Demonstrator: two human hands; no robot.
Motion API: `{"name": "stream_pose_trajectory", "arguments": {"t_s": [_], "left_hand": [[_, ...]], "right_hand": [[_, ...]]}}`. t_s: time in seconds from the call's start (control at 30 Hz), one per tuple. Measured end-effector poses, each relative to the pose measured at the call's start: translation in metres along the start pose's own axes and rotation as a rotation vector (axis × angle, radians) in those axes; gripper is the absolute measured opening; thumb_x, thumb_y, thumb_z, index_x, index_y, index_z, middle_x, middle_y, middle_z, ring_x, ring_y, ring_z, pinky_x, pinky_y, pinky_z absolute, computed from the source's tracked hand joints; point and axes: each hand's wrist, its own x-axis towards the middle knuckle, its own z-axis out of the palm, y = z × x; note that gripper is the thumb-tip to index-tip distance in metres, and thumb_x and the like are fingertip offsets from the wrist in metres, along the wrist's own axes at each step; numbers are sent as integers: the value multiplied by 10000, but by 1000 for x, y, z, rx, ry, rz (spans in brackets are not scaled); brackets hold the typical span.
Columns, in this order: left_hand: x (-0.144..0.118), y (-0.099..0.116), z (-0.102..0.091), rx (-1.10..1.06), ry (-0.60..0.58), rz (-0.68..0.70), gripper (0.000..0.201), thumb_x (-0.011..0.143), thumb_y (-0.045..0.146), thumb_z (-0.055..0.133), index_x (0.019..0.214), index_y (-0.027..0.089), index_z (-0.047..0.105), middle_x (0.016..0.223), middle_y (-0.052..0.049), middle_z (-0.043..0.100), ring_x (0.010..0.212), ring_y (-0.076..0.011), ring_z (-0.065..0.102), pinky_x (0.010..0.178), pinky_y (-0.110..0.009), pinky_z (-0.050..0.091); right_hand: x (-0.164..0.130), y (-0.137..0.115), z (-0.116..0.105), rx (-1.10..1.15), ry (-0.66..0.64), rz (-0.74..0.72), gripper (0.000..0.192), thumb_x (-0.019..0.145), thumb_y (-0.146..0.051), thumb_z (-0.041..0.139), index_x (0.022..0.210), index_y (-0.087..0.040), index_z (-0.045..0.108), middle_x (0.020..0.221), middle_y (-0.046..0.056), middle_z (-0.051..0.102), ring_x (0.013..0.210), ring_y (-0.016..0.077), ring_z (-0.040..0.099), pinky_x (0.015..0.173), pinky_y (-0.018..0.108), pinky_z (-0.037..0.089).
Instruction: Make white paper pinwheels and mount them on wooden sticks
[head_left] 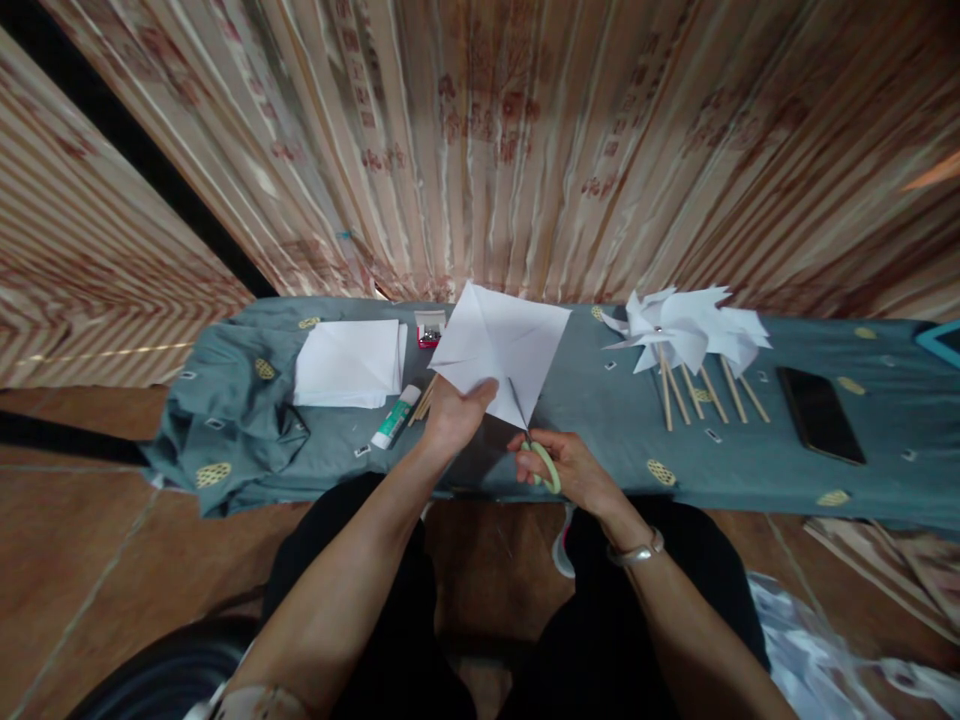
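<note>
My left hand (457, 414) grips the lower left edge of a square sheet of white paper (517, 335), thumb on top. Crossing creases and slits from the corners show on the sheet. My right hand (566, 463) is closed round the green handles of a pair of scissors (549, 470). Their blades lie at the sheet's near corner, along a slit running toward the middle. To the left are a stack of white paper (349, 360), a glue stick (396, 417) and a small red box of metal pins (430, 330), with wooden sticks (424, 402) partly behind my left hand.
Several white paper pinwheels (686, 325) on wooden sticks lie to the right, beside a black phone (821, 414). A grey-green patterned cloth (600, 400) covers the narrow table. Behind hangs a striped curtain (510, 150). A blue-edged object (941, 343) sits at the far right.
</note>
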Motion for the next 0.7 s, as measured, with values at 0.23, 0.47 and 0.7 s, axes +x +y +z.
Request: {"name": "stream_pose_trajectory", "arguments": {"t_s": [0.23,0.47,0.7], "left_hand": [[-1,0,1,-15,8,18,360,666,261,661,1004,141,626,912,-97,732,826,-240,690,804,-381,566],[-3,2,0,-1,3,1,378,672,260,667,1028,142,622,928,-95,731,842,-243,691,812,-382,564],[-7,5,-1,-4,-22,-34,346,666,253,677,990,141,623,986,-115,723,897,-254,687,865,-400,547]], "right_hand": [[0,1,0,-14,6,-7,472,641,-606,749,794,-170,655,578,-18,617,510,89,508,501,221,393],[1,4,-1,10,10,-5,463,651,-596,751,809,-169,664,582,-17,625,510,92,520,493,219,399],[1,6,-1,10,36,-2,428,643,-558,773,799,-173,670,585,-18,631,512,94,527,488,218,408]]}}
